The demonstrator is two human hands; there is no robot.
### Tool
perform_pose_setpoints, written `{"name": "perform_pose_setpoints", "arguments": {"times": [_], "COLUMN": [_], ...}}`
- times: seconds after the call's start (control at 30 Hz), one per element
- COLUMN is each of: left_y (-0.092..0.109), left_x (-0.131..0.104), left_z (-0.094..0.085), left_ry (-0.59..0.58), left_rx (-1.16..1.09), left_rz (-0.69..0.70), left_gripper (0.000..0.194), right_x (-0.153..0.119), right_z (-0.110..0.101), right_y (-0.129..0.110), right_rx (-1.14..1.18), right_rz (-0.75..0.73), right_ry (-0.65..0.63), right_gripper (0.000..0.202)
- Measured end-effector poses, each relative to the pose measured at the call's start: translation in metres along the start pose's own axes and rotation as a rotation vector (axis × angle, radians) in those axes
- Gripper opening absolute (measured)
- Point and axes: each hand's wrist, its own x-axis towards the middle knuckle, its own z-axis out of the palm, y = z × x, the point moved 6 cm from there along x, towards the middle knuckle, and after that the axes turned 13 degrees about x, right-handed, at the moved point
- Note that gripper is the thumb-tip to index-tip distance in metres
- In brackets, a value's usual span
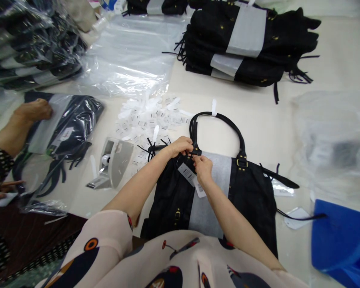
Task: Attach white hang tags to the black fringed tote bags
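Observation:
A black handbag (252,196) lies flat in front of me, a grey paper band (211,204) around its middle. Its looped handle (228,124) points away from me, with a white tag strip (214,107) on top. My left hand (181,147) is closed in a pinch at the left base of the handle, on what looks like a thin black cord. Close by on the right, my right hand (203,167) pinches at the same cord, fingertips nearly meeting the left ones. White hang tags (186,174) dangle beneath both hands; the cord is partly hidden by fingers.
Loose white tags (150,116) are heaped beyond my left arm, near a grey tape dispenser (115,162). Black bags (246,44) are stacked at the back. Another person's hand (37,110) rests on a plastic-wrapped bag (81,116). A blue object (339,236) lies right.

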Motion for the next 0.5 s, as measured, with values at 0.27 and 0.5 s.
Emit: {"name": "perform_pose_setpoints", "arguments": {"times": [0.27, 0.5], "left_y": [-0.013, 0.003], "left_x": [0.005, 0.013], "left_z": [-0.003, 0.003], "left_ry": [-0.289, -0.354], "left_rx": [-0.076, 0.217], "left_rz": [-0.040, -0.022], "left_gripper": [0.022, 0.017], "right_x": [-0.018, -0.019], "right_z": [0.015, 0.016], "right_y": [0.004, 0.008], "right_rx": [0.439, 0.533], "right_rz": [0.281, 0.316], "right_ry": [0.080, 0.105], "right_gripper": [0.010, 0.008]}}
